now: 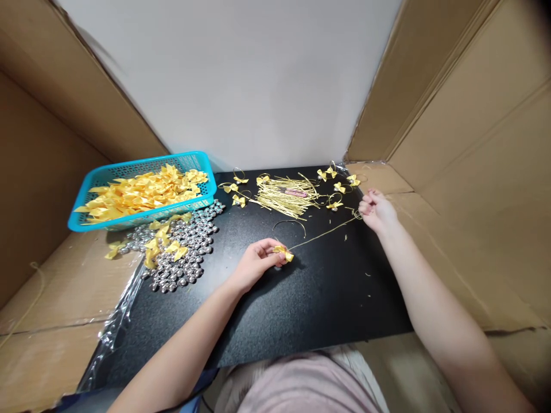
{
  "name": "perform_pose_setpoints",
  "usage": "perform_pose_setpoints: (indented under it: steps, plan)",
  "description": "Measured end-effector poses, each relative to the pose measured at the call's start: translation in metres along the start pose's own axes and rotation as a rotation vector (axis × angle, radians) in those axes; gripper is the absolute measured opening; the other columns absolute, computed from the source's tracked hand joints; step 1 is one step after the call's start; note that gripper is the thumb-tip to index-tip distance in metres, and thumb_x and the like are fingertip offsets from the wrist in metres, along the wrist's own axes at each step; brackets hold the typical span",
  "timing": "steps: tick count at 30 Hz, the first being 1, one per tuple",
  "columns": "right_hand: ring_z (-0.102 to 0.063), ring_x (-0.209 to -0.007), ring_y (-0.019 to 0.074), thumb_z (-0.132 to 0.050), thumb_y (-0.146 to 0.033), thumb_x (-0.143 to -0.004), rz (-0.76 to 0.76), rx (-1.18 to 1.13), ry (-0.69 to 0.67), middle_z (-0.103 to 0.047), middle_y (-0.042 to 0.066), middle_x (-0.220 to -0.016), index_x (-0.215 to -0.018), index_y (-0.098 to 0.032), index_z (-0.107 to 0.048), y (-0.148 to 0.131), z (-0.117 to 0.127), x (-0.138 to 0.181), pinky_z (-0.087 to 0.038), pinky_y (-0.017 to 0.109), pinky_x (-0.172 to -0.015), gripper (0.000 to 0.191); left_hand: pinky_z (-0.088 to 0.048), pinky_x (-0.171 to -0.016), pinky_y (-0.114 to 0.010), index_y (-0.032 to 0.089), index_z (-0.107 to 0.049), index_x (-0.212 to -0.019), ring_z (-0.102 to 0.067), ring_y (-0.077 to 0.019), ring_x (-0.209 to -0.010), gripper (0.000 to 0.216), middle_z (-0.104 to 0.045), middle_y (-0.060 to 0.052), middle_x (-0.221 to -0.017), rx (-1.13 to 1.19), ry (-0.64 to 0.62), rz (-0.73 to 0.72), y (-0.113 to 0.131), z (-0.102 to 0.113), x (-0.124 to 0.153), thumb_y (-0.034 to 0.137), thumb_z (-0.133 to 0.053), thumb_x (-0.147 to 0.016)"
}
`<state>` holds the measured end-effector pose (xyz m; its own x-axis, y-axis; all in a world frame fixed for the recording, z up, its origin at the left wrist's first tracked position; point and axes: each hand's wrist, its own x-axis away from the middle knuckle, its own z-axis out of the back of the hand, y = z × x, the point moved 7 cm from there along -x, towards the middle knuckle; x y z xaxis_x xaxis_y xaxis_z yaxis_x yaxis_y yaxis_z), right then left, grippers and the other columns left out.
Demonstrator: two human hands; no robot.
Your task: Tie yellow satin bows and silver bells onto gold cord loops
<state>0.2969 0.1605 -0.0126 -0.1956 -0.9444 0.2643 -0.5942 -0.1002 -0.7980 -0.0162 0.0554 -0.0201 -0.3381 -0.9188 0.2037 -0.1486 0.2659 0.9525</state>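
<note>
Set on the wearer's head, above the pale clothing (310, 387) along the bottom edge. Looks forward and down across the black tabletop (336, 298) to the pale wall (258, 74) beyond, between cardboard panels (465, 92) on either side. Wide in reach, yet near enough to take in left hand (260, 258) and right hand (377, 211) together. Dark and blurred at the top right corner, hard to make out for certain.

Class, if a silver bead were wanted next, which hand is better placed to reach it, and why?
Probably the left hand: it is nearer the silver beads, though it holds a yellow bow. The right hand is farther across, holding the cord.
</note>
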Motion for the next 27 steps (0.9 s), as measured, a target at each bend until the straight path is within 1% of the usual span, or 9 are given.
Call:
perform_pose_setpoints:
  steps: [2, 4, 7, 9, 11, 16, 19, 22, 27]
  plan:
    - [-0.023, -0.033, 0.0055, -0.052, -0.009, -0.087, -0.019, 0.012, -0.008, -0.031, -0.009, -0.046, -0.068, -0.021, -0.041, 0.004, 0.001, 0.000, -0.024, 0.011, -0.030, 0.025, -0.048, -0.060, -0.022, 0.014, -0.067, -0.080, -0.062, -0.0110, -0.063, 0.025, -0.073, -0.004, -0.077, -0.012, 0.002, 0.002, 0.000, 0.000, 0.000, 0.029, -0.082, -0.068]
    - [-0.023, -0.034, 0.0057, -0.051, -0.007, -0.086, -0.029, 0.016, -0.013, -0.031, -0.008, -0.046, -0.068, -0.021, -0.041, 0.007, 0.001, 0.000, -0.024, 0.012, -0.030, 0.024, -0.048, -0.060, -0.022, 0.014, -0.066, -0.077, -0.062, -0.0112, -0.065, 0.024, -0.074, -0.005, -0.081, -0.028, 0.011, 0.006, 0.001, 0.001, 0.000, 0.030, -0.081, -0.068]
    - [-0.027, -0.036, 0.0050, -0.052, -0.004, -0.084, -0.008, -0.004, -0.019, -0.039, -0.008, -0.051, -0.071, -0.021, -0.043, 0.007, -0.001, 0.002, -0.028, 0.011, -0.032, 0.023, -0.048, -0.060, -0.022, 0.014, -0.066, -0.074, -0.063, -0.0112, -0.066, 0.022, -0.075, -0.006, -0.085, -0.042, 0.025, 0.013, 0.001, 0.002, 0.000, 0.028, -0.081, -0.067]
    - [-0.034, -0.039, 0.0045, -0.054, -0.002, -0.083, 0.010, -0.025, -0.025, -0.047, -0.007, -0.057, -0.073, -0.022, -0.044, 0.006, -0.004, 0.003, -0.033, 0.010, -0.037, 0.025, -0.048, -0.059, -0.022, 0.014, -0.067, -0.075, -0.062, -0.0110, -0.066, 0.021, -0.075, -0.006, -0.087, -0.043, 0.027, 0.015, 0.002, 0.003, 0.001, 0.027, -0.082, -0.066]
    - [-0.041, -0.043, 0.0043, -0.054, 0.000, -0.084, 0.014, -0.046, -0.028, -0.052, -0.007, -0.060, -0.075, -0.022, -0.044, 0.006, -0.007, 0.005, -0.038, 0.010, -0.041, 0.026, -0.048, -0.059, -0.022, 0.014, -0.069, -0.076, -0.063, -0.0109, -0.066, 0.021, -0.075, -0.006, -0.088, -0.047, 0.026, 0.019, 0.002, 0.003, 0.001, 0.027, -0.082, -0.065]
    - [-0.050, -0.048, 0.0034, -0.061, -0.006, -0.085, 0.003, -0.068, -0.018, -0.059, -0.007, -0.066, -0.077, -0.023, -0.046, 0.008, -0.008, 0.004, -0.044, 0.011, -0.048, 0.025, -0.045, -0.056, -0.021, 0.014, -0.070, -0.075, -0.060, -0.0106, -0.061, 0.021, -0.072, -0.003, -0.073, -0.092, 0.022, 0.044, 0.001, 0.003, 0.003, 0.029, -0.081, -0.065]
    - [-0.047, -0.044, 0.0023, -0.062, -0.008, -0.086, -0.009, -0.063, -0.011, -0.057, -0.008, -0.063, -0.077, -0.023, -0.048, 0.009, -0.006, 0.003, -0.042, 0.010, -0.046, 0.023, -0.042, -0.055, -0.021, 0.014, -0.068, -0.071, -0.057, -0.0093, -0.056, 0.022, -0.071, -0.002, -0.068, -0.126, -0.001, 0.057, 0.002, 0.000, 0.004, 0.030, -0.082, -0.064]
    - [-0.042, -0.041, 0.0017, -0.060, -0.011, -0.089, -0.018, -0.060, -0.016, -0.054, -0.009, -0.058, -0.077, -0.023, -0.050, 0.007, -0.004, 0.004, -0.040, 0.009, -0.043, 0.020, -0.042, -0.058, -0.021, 0.014, -0.066, -0.068, -0.058, -0.0097, -0.058, 0.024, -0.071, -0.002, -0.067, -0.110, -0.052, 0.067, 0.002, -0.005, 0.005, 0.032, -0.082, -0.064]
    - [-0.035, -0.036, 0.0002, -0.063, -0.011, -0.088, -0.019, -0.045, -0.051, -0.055, -0.010, -0.058, -0.077, -0.022, -0.054, 0.004, -0.007, 0.007, -0.037, 0.009, -0.040, 0.018, -0.042, -0.061, -0.023, 0.014, -0.063, -0.068, -0.057, -0.0106, -0.059, 0.028, -0.068, -0.002, -0.064, -0.091, -0.137, 0.062, 0.002, -0.010, 0.008, 0.035, -0.082, -0.066]
